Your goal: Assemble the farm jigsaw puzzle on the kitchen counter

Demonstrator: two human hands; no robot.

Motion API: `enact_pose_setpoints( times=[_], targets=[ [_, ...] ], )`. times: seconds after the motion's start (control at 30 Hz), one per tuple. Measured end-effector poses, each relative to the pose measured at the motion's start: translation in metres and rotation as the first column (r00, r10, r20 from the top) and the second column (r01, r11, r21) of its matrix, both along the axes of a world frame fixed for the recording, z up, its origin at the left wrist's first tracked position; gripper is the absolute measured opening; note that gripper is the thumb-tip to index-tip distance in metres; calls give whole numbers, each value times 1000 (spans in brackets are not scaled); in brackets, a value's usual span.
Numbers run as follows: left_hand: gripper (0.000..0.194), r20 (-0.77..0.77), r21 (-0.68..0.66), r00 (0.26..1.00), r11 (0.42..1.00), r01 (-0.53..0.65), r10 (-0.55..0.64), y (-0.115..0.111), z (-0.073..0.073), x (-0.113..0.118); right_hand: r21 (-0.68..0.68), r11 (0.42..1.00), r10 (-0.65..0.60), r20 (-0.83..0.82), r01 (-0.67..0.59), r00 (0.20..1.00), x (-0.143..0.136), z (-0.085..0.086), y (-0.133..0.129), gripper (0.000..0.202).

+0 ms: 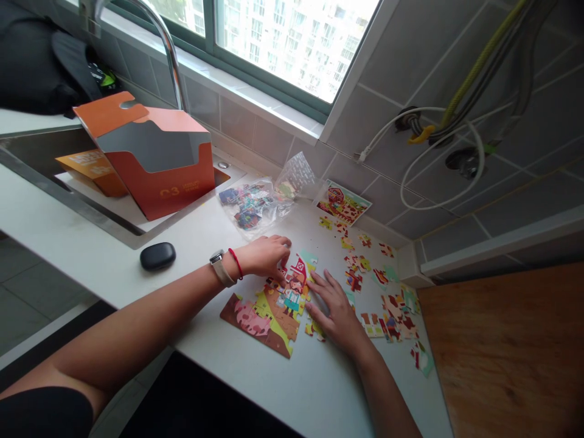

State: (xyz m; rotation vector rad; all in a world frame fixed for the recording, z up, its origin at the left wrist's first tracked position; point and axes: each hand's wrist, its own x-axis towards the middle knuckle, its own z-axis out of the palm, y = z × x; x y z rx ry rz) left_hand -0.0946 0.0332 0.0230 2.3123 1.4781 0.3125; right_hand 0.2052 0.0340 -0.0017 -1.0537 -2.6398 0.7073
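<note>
A partly joined jigsaw puzzle (pixel 269 313) lies on the white counter (pixel 255 389), showing a pink pig and a farmer figure. My left hand (pixel 267 255), with a watch and a red cord at its wrist, reaches over the puzzle's upper left edge, fingers curled down at a red piece; whether they grip it is hidden. On the right side of the puzzle rests my right hand (pixel 333 307), fingers spread, fingertips touching its edge. Loose puzzle pieces (pixel 399 313) are scattered to the right of my right hand, and a few lie under and beside it.
A picture card (pixel 344 202) leans at the wall. Clear bags of pieces (pixel 255 204) lie behind my left hand. An orange box (pixel 168 176) stands over the sink (pixel 137 237) at left, near a black oval case (pixel 157 257). Cables (pixel 479 140) hang at upper right.
</note>
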Motion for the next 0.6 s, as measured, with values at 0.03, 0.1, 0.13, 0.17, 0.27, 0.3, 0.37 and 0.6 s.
enact_pose_setpoints(
  times=[0.03,0.1,0.13,0.17,0.27,0.3,0.37,0.6],
  targets=[
    [36,-7,-8,1000,1000,-6,6,0,1,1,0,1000,-2,-2,2,1000,0,0,0,48],
    [34,-19,-21,1000,1000,-13,13,0,3,2,1,1000,-5,-6,5,1000,0,-1,0,48],
    [33,-21,-26,1000,1000,-13,13,-1,3,3,1,1000,-7,-7,7,1000,0,-1,0,48],
    [32,-21,-31,1000,999,-14,13,-1,3,3,1,1000,-8,-6,8,1000,0,-1,0,48],
    [28,-11,-40,999,999,-32,31,0,3,3,4,1000,-5,-3,5,1000,0,0,0,48],
    [28,-7,-31,999,998,-47,47,0,3,3,6,1000,-3,-2,3,1000,0,0,0,48],
    [32,3,0,995,995,-96,96,2,2,0,6,1000,-2,1,2,1000,0,0,0,47],
    [40,13,5,996,996,-87,86,8,-2,-13,-2,1000,-11,12,11,1000,0,0,0,47]
  ],
)
